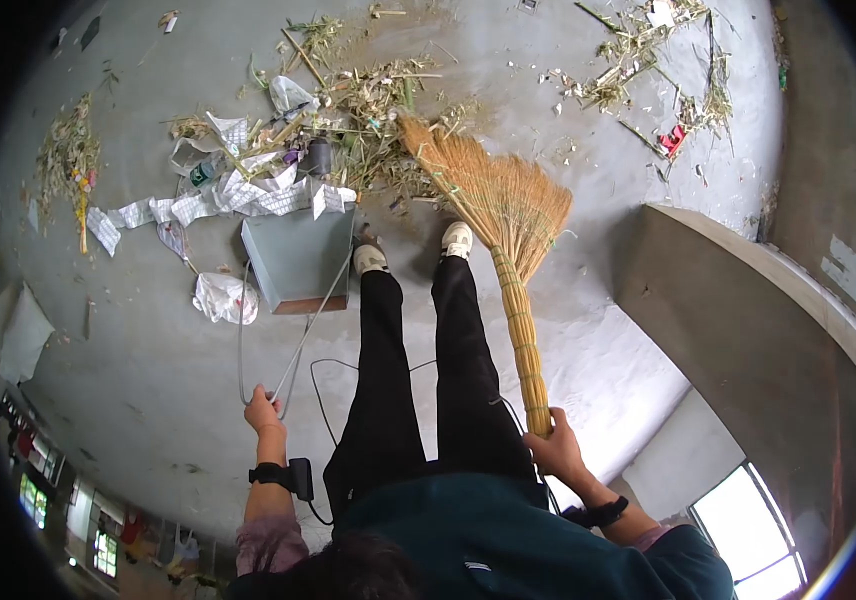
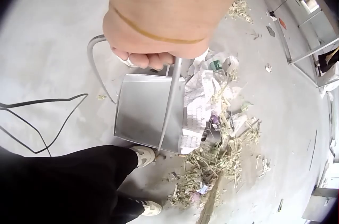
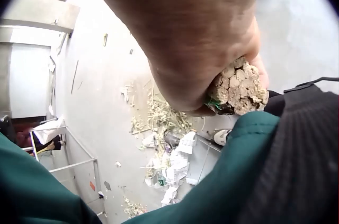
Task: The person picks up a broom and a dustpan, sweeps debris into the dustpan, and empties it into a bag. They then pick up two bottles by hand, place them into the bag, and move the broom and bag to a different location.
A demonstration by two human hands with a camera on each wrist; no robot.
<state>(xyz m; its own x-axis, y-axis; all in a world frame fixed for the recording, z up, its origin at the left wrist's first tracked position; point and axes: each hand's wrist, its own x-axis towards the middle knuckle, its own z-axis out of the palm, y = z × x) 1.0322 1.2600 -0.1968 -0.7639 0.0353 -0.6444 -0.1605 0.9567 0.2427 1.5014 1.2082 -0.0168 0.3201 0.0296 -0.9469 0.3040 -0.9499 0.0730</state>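
My left hand [image 1: 264, 412] grips the bent wire handle of a grey metal dustpan [image 1: 300, 262], which lies on the floor left of the feet. Its far edge meets a heap of crumpled printed paper [image 1: 273, 190] and straw debris [image 1: 378, 125]. In my right hand [image 1: 556, 452] is the handle end of a straw broom [image 1: 520, 330]; its bristles fan out over the floor at the right edge of the straw. The right wrist view shows the cut end of the broom handle [image 3: 241, 89] inside the curled hand. A dark cylinder [image 1: 319, 156] stands among the paper.
A white plastic bag [image 1: 225, 298] lies left of the dustpan. More straw litter [image 1: 70, 150] is at the far left, and another patch with a red scrap [image 1: 671, 140] at the upper right. A low concrete wall [image 1: 748, 310] runs along the right. Thin cables loop near the legs.
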